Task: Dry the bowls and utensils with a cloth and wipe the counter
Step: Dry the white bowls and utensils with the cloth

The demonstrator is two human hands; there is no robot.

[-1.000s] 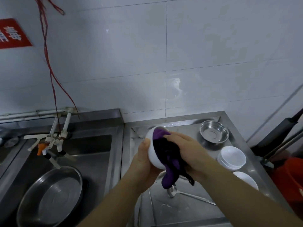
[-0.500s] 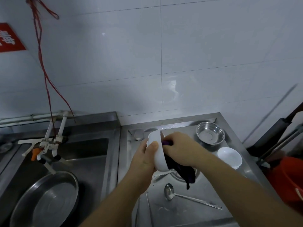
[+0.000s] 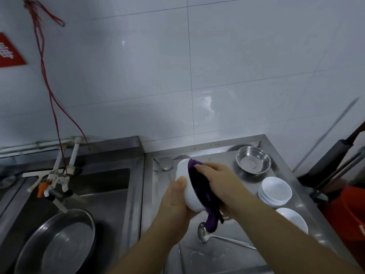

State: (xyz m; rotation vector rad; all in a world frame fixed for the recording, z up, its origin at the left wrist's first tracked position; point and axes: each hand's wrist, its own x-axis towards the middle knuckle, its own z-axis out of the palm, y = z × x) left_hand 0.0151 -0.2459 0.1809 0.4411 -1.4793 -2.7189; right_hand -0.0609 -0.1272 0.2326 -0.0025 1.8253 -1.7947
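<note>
Head view: cloth (image 3: pixel 199 186) inside bowl (image 3: pixel 186 186)

Inside of the white bowl (image 3: pixel 187 186) hidden behind the purple cloth (image 3: pixel 199 186) and right hand (image 3: pixel 221 182). Red sign (image 3: pixel 7 51) cut by the left edge, lettering unreadable. Red bucket (image 3: pixel 349 212) cropped at the right edge. Large steel basin (image 3: pixel 57 242) clipped at the bottom. Lower white bowl (image 3: pixel 292 218) partly covered by the right forearm.

We have turned the bowl (image 3: pixel 187 186) back on edge, its mouth to the right; our right hand (image 3: pixel 221 183) has pushed the cloth (image 3: pixel 199 191) deeper, its tail hanging lower.
</note>
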